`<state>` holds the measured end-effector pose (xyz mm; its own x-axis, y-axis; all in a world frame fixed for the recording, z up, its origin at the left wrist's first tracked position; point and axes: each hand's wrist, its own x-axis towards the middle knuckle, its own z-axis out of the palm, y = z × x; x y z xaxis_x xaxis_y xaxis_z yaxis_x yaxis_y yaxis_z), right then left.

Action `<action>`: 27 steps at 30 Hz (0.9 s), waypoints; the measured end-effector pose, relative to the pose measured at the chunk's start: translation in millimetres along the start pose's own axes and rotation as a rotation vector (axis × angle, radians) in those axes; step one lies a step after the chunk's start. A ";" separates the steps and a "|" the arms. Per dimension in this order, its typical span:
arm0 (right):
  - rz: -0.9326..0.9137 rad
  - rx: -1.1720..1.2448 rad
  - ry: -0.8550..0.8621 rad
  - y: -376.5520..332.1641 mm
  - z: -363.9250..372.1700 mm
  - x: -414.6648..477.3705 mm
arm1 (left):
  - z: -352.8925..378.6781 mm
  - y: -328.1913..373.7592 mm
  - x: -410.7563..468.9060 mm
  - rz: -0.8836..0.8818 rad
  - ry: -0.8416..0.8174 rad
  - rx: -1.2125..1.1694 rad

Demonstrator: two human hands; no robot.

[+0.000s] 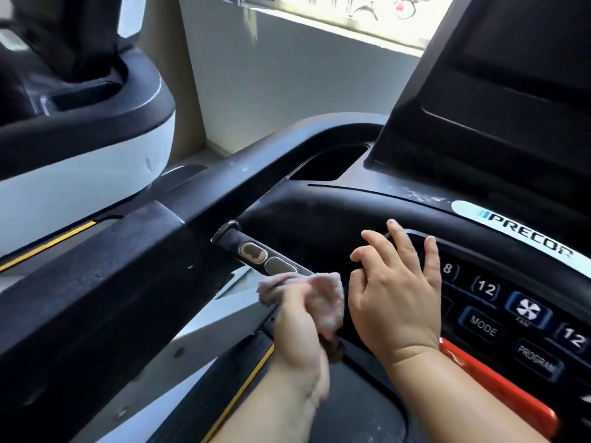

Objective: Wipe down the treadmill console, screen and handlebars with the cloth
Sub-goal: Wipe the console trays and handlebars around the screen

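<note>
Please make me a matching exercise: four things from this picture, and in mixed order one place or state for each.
Things: 1 cloth; 2 right hand; 3 screen; 4 red bar.
States: a dark, upper right; b gripped by the left hand at the handlebar; c fingers spread on the console; d beside the PROGRAM button.
Pairs: 1-b, 2-c, 3-a, 4-d.

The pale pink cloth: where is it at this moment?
The pale pink cloth is low at centre of the head view, bunched in the left hand on the black sensor handlebar, just left of the right hand.
</note>
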<state>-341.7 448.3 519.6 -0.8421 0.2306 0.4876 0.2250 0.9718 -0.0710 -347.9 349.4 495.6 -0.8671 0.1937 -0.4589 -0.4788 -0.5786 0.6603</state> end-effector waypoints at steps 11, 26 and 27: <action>-0.002 0.047 0.026 -0.4 -5.0 1.1 | -54.3 64.6 69.4 0.986 -0.301 1.862; -0.008 0.035 0.029 0.2 -2.5 1.1 | -28.0 93.8 92.7 1.159 -0.831 2.037; -0.008 0.038 -0.001 0.8 -3.1 0.7 | -35.9 105.8 106.2 1.164 -0.805 2.100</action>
<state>-340.6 449.1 522.6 -0.8442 0.2228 0.4876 0.1992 0.9748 -0.1005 -485.8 280.3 495.4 -0.3911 0.9027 0.1796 0.9199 0.3897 0.0445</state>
